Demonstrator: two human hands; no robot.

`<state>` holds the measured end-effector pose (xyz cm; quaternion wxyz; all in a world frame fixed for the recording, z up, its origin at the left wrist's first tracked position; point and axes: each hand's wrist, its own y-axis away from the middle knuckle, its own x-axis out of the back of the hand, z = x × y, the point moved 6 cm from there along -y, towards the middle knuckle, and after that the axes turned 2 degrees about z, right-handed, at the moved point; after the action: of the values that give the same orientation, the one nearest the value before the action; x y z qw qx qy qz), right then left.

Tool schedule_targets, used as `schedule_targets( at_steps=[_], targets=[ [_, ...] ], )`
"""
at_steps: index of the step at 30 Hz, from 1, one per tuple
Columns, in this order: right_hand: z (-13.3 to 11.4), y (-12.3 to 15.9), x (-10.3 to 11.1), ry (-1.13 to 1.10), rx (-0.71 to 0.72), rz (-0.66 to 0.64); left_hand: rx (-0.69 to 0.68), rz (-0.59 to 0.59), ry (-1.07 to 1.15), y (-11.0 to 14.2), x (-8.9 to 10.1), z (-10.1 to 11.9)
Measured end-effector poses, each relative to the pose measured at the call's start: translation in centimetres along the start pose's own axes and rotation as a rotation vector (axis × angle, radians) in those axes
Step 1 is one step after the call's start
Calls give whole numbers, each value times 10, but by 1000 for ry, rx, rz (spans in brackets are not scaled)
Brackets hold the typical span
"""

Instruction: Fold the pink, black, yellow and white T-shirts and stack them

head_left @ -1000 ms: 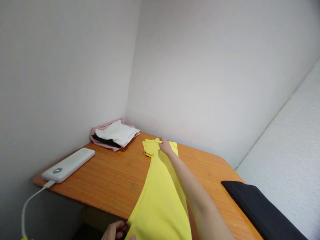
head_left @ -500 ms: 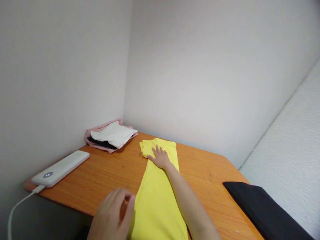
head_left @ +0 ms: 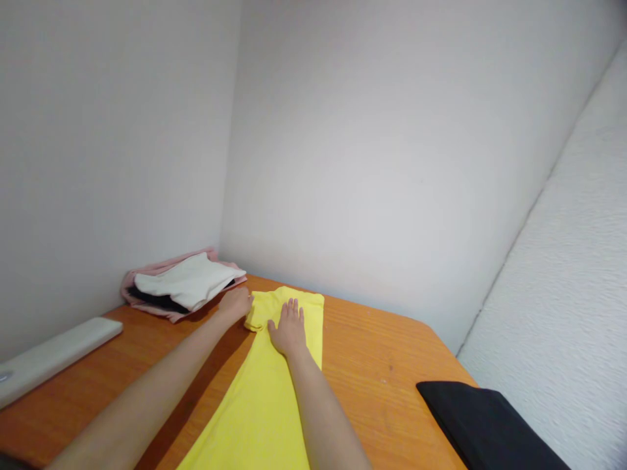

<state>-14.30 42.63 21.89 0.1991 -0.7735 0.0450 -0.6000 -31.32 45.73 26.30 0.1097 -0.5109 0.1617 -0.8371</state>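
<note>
A yellow shirt [head_left: 249, 405], folded into a long strip, runs from the near edge of the view towards the far side of the table. My right hand [head_left: 289, 328] lies flat on its far part, fingers spread and pointing away from me. At the shirt's far left edge, by the bunched sleeve, my left hand [head_left: 236, 303] is closed with its fingertips on the fabric. The fingers of that hand are partly hidden behind its back. The near end of the shirt runs out of view.
On the back left of the wooden table [head_left: 357, 365] lies a stack of pink, black and white clothes [head_left: 196, 281] against the wall. A white power bank [head_left: 63, 352] is at the left edge, and a folded black cloth [head_left: 484, 418] at the right.
My left hand has gone from the near end of the shirt to its far left edge. My right hand has let go of the far end and flattened on the fabric.
</note>
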Motion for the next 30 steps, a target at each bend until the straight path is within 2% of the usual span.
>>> schedule_targets(
  at_steps=[6, 10, 15, 21, 26, 30],
  targets=[
    [4, -2, -8, -26, -13, -110, 135, -11, -123, -45, -39, -17],
    [5, -2, -7, -39, -24, -119, 109, -32, -145, -61, -55, -18],
    [6, -3, -8, -63, -36, -115, 77, -5, -198, -63, -55, -23],
    [6, -2, -7, -62, -35, -142, 92, -142, -229, -58, -61, -31],
    [7, -1, -7, -49, -45, -143, 75, -217, -130, -70, -50, -27],
    [8, -2, -11, -33, -47, -151, 97, -260, 26, -87, -40, -11]
  ],
)
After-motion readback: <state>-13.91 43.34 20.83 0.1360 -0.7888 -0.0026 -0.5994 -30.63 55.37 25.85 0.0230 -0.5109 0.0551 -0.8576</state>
